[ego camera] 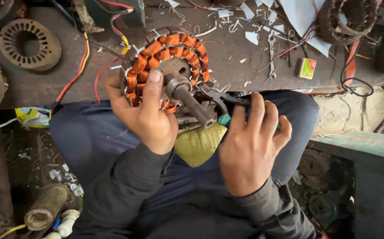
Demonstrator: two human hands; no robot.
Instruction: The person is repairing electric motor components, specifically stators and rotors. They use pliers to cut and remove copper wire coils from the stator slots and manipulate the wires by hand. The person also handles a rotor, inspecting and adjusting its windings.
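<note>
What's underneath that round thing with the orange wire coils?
Under the wound stator shows a yellow cushion on the person's lap, and the workbench edge. The left hand and pliers in the right hand cover the rest.

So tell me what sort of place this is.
Probably a small motor-repair workshop: the left hand grips a copper-wound stator, the right hand holds pliers, and a bare stator core lies on the littered workbench.

The setting is a motor-repair workshop. A dusty worktop (pixel 45 86) carries bare stator cores (pixel 29 44), loose red and yellow wires (pixel 82 62), insulation paper scraps (pixel 249 13) and a copper-wound stator (pixel 167 66).
</note>
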